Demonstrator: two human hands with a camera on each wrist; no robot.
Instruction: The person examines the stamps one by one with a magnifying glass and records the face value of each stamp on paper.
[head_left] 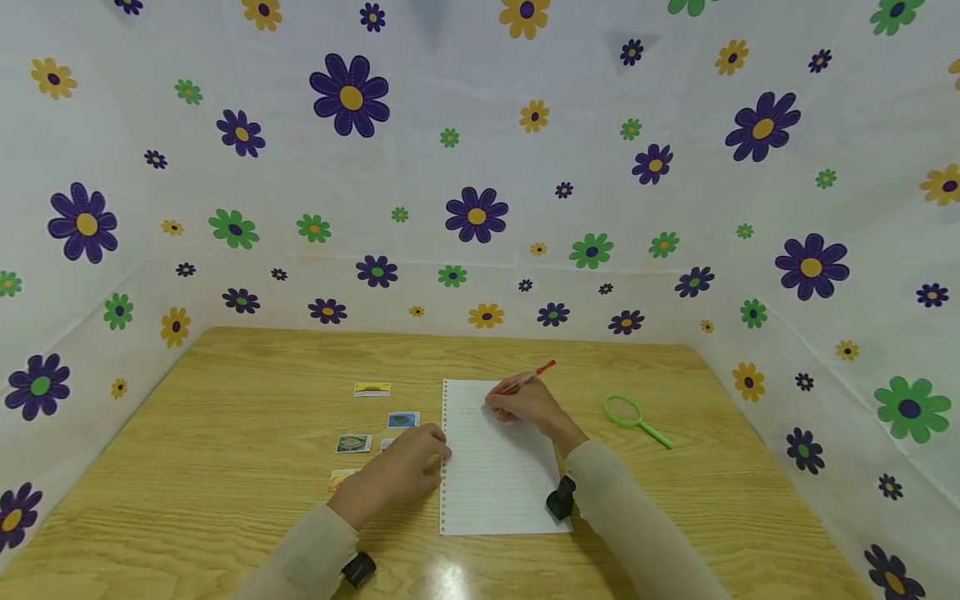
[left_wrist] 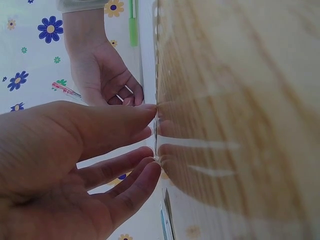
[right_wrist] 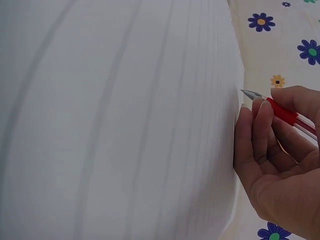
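My right hand pinches a red pen over the upper part of a lined white sheet of paper with punched holes down its left edge. In the right wrist view the metal tip of the pen points at the page, and the little-finger side of the hand rests on it. Faint handwriting shows near the top left of the sheet. At the sheet's left edge, my left hand touches the paper and table with its fingertips, fingers loosely bent, as the left wrist view also shows.
Several small picture cards, among them a yellow one, a blue one and a dark green one, lie left of the paper, some partly behind my left hand. A green magnifying glass lies right on the wooden table. Flowered cloth surrounds it.
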